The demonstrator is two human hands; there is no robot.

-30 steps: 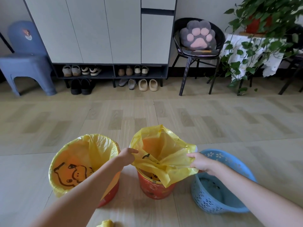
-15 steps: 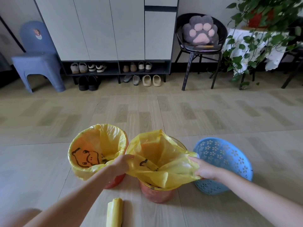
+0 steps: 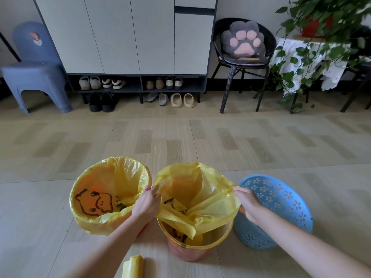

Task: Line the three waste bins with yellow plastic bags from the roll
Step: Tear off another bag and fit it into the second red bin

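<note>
The mouth of a yellow bag [image 3: 200, 199] is held stretched over the middle bin [image 3: 192, 247]. Its left edge is pinched by the left hand [image 3: 147, 203] and its right edge by the right hand [image 3: 248, 202], fingers curled round the film on both sides. The far part of the bag mouth appears to lie over the far rim, while the near part sags loose inside the bin, so the near rim is bare.

For the step to be done well, the film is best kept taut between the two hands and drawn toward the near side, then folded down over the rim all the way round. An even overhang is probably wanted, since a short fold could slip back in. The film looks thin, so a gentle, spread pull is judged safer than a sharp tug, which could tear it. The bin may also tip or slide on the floor [image 3: 180, 141] if it is pulled from one side only.

The left bin [image 3: 110, 197] is already lined: yellow film is folded over its whole rim, and a cartoon figure shows through from the inner wall. Nothing else is seen in it. The middle bin holds only the half-fitted bag. The blue perforated bin [image 3: 281, 209], just right of the middle one, is tilted, and no bag is seen in it. The roll of bags [image 3: 133, 266] lies on the floor near the bottom edge of the view, just in front of the bins.
</note>
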